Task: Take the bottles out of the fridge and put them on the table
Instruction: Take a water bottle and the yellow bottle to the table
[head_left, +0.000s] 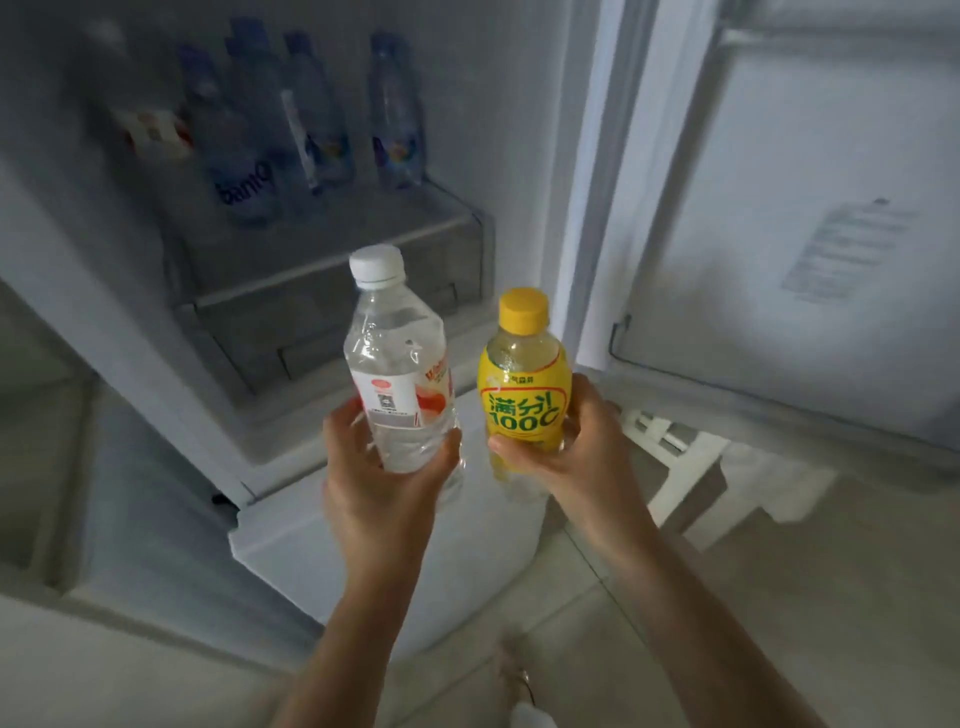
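Your left hand (384, 478) grips the clear bottle (397, 358) low down, and your right hand (566, 447) grips the yellow bottle (524, 384) beside it, both upright in front of the open fridge (519, 130). More bottles (311, 119), maybe five, stand blurry on the fridge shelf (332, 228).

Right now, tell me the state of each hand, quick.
Left hand: closed round the clear bottle with the white cap.
Right hand: closed round the yellow bottle.
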